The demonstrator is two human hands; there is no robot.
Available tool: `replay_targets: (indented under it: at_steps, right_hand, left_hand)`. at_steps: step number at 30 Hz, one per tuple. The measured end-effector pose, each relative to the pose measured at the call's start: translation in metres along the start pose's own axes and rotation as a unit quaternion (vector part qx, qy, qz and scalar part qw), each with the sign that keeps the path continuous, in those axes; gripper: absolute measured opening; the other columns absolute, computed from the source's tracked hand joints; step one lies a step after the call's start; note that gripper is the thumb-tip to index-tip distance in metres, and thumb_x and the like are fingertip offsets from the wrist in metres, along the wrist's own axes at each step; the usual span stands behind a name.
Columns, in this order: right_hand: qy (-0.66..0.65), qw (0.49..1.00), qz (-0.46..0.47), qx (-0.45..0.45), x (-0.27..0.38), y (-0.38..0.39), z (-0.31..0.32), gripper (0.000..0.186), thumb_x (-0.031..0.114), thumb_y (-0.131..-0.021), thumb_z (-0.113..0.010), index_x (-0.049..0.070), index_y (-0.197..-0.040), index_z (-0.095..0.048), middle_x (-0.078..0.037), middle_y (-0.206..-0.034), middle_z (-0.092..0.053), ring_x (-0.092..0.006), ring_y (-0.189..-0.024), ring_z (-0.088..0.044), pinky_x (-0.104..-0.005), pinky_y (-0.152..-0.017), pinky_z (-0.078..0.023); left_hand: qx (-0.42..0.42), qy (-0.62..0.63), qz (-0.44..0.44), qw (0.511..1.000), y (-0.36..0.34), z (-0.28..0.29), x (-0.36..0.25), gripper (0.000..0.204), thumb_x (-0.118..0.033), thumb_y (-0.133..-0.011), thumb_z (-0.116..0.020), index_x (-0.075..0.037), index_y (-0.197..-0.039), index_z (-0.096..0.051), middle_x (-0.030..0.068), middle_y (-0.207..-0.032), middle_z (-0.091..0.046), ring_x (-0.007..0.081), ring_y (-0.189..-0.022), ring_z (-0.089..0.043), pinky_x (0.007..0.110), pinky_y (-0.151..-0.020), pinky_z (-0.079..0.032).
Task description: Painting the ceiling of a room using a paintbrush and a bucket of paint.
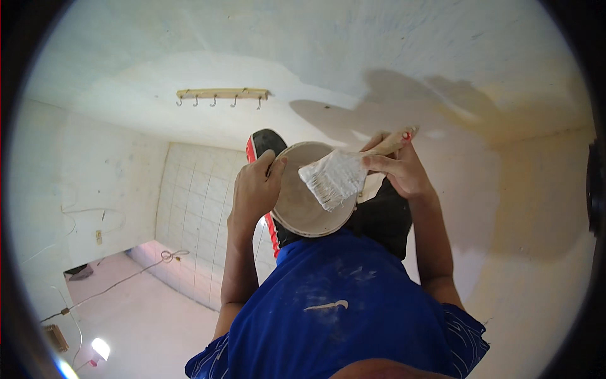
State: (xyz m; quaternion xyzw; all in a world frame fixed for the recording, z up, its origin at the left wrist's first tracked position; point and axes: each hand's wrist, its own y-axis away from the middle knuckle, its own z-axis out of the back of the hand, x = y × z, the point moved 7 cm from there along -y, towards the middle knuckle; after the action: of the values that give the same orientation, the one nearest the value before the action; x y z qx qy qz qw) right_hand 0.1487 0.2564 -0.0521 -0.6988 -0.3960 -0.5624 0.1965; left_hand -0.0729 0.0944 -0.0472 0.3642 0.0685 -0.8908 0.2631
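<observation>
My left hand (254,192) grips the left rim of a round, pale bucket (297,211), its fingers closed over the edge. The bucket sits close in front of my blue shirt, above my black trousers with a red stripe. In my right hand (407,167) is a wide paintbrush (333,178), held by its wooden handle with the thumb across it. White paint coats the bristles and the ferrule area. The bristles hang over the bucket's opening, pointing down and to the left. How much paint lies inside is hard to tell.
A hook rail (222,94) is fixed to the wall ahead, which shows patchy white and bluish paint. Left of me are white tiles (199,186), a hanging cord (126,278) and a lit bulb (100,348). Yellowish wall (530,189) stands at the right.
</observation>
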Motion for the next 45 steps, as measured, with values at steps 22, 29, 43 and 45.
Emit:
replay_targets:
  at_steps: [22, 29, 43, 45]
  right_hand:
    - [0.001, 0.789, 0.457, -0.410, 0.171, 0.173, 0.232, 0.018, 0.004, -0.094, -0.075, -0.005, -0.110, -0.073, -0.013, -0.120, -0.073, -0.0203, -0.104, -0.073, -0.0368, -0.096, -0.061]
    - [0.449, 0.545, 0.554, -0.442, 0.275, 0.195, 0.174, 0.024, -0.004, -0.091, -0.076, -0.004, -0.115, -0.073, -0.015, -0.116, -0.077, -0.0185, -0.100, -0.074, -0.0297, -0.085, -0.063]
    - [0.551, 0.622, 0.467, -0.303, 0.126, 0.127, 0.232, 0.037, -0.011, -0.078, -0.080, 0.003, -0.111, -0.074, -0.015, -0.113, -0.076, -0.0279, -0.103, -0.076, -0.0326, -0.085, -0.064]
    - [0.574, 0.607, 0.473, -0.280, 0.142, 0.131, 0.230, 0.035, -0.009, -0.080, -0.079, 0.004, -0.112, -0.075, -0.015, -0.112, -0.076, -0.0278, -0.100, -0.076, -0.0327, -0.085, -0.063]
  left_hand:
    - [-0.018, -0.009, -0.038, 0.999, 0.005, -0.048, 0.027, 0.038, -0.020, -0.102, -0.060, 0.003, -0.074, -0.046, 0.0248, -0.061, -0.046, 0.0296, -0.050, -0.039, 0.045, -0.051, -0.035]
    - [-0.034, -0.005, -0.041, 0.999, 0.014, -0.043, 0.024, 0.039, -0.022, -0.102, -0.060, 0.003, -0.075, -0.049, 0.0240, -0.060, -0.047, 0.0282, -0.051, -0.040, 0.045, -0.052, -0.035]
    - [-0.043, -0.011, -0.064, 0.997, 0.012, -0.042, 0.027, 0.038, -0.021, -0.102, -0.059, 0.004, -0.076, -0.049, 0.0251, -0.062, -0.047, 0.0294, -0.052, -0.040, 0.045, -0.053, -0.036]
    - [-0.047, -0.007, -0.077, 0.996, 0.011, -0.041, 0.026, 0.038, -0.022, -0.103, -0.060, 0.004, -0.076, -0.049, 0.0255, -0.062, -0.047, 0.0301, -0.052, -0.040, 0.045, -0.052, -0.035]
